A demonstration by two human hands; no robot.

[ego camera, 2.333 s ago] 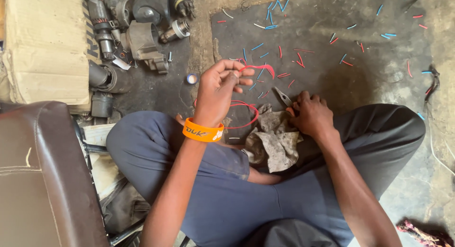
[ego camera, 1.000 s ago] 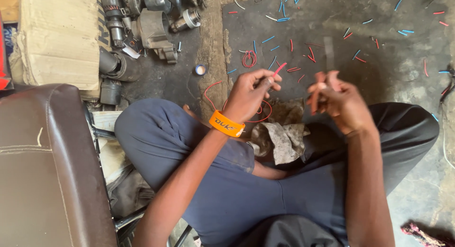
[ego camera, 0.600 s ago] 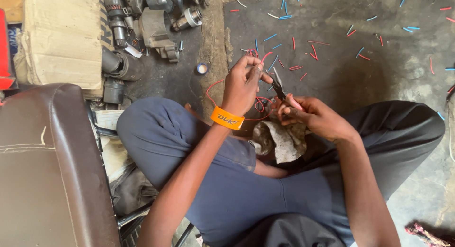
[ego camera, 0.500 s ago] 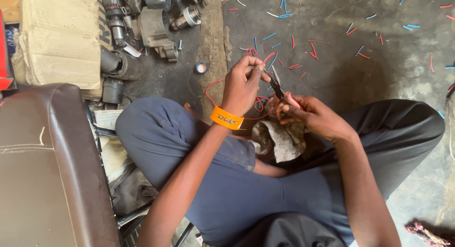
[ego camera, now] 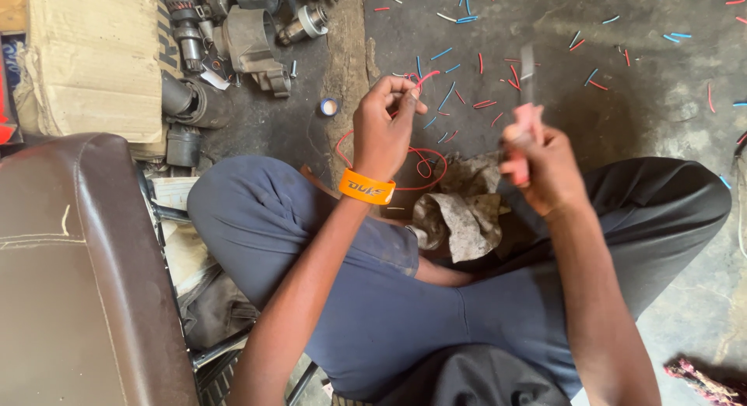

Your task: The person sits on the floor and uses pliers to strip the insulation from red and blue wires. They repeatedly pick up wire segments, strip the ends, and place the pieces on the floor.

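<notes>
Left hand: pinching red wire at its 1 o'clock. Right hand: fisted around blurred pink-handled tool.

Half a second earlier both hands met at centre frame, tool against the wire. The right hand then pulled away toward the right and rose, blurred, lifting the pink-handled tool upright. The left hand kept pinching the red wire, now apart.

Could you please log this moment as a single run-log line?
left hand: pinching red wire | right hand: gripping pink-handled tool, blurred | floor: wire offcuts
</notes>
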